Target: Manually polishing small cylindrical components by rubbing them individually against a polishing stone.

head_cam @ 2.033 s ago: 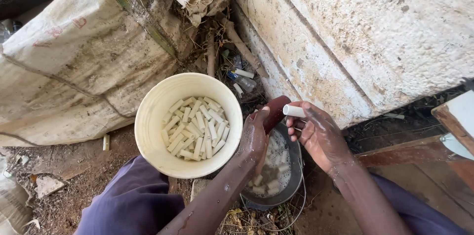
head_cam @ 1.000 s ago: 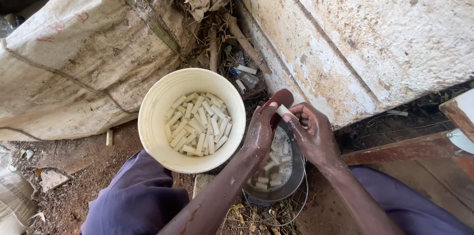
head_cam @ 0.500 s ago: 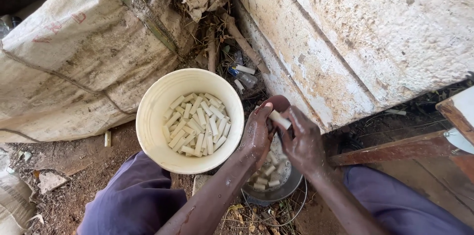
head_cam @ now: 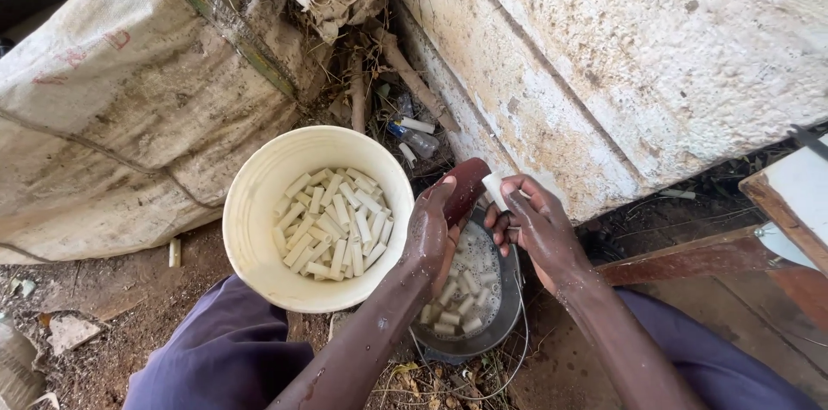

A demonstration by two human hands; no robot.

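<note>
My left hand [head_cam: 429, 233] grips a dark reddish-brown oblong object [head_cam: 466, 187] above a small metal pot [head_cam: 511, 311]. My right hand [head_cam: 533, 225] holds a short white stick piece [head_cam: 494, 188] against the end of that object. The pot holds foamy water with several white pieces in it. To the left a cream plastic bucket [head_cam: 259, 212] holds several more white stick pieces [head_cam: 332, 222], dry and piled. Both hands look wet.
A rough pale wall [head_cam: 621, 56] rises at the right. A large worn sack [head_cam: 129, 108] lies at the left. Sticks, plastic bottles [head_cam: 414, 136] and litter sit in the gap between them. Reddish wooden boards [head_cam: 690, 255] lie at the right on bare dirt.
My hands have drawn closer together over the pot, and the white piece now rests against the dark object. The view has shifted slightly.
</note>
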